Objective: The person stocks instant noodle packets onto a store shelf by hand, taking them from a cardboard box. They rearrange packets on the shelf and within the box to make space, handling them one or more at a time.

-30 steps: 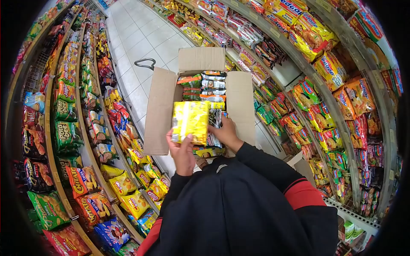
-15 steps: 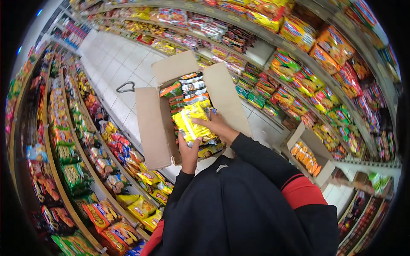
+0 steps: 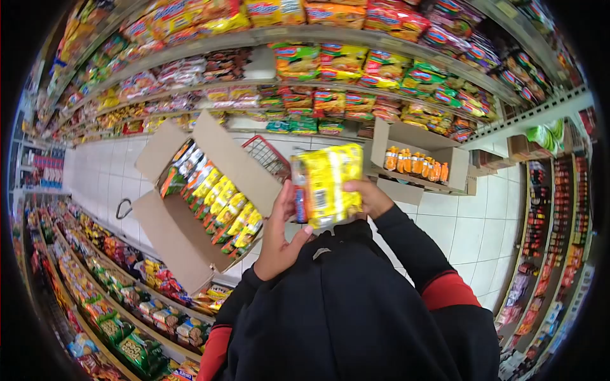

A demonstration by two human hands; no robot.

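A stack of yellow snack packets, its back labels and a barcode showing, is held up in front of my chest. My right hand grips its right edge, thumb on the front. At the left edge, my left hand holds the stack with fingers behind it and the thumb near its lower corner. Left of the hands, an open cardboard box contains rows of yellow, orange and dark packets. Part of its near side is hidden by my left arm.
Shelves of noodle packets run along the far side, and snack shelves along the left. A second open box with orange packets stands to the right. A red basket sits behind the stack on the tiled floor.
My view has turned right. Both hands have lifted the yellow packets out from over the open box and moved them to its right.
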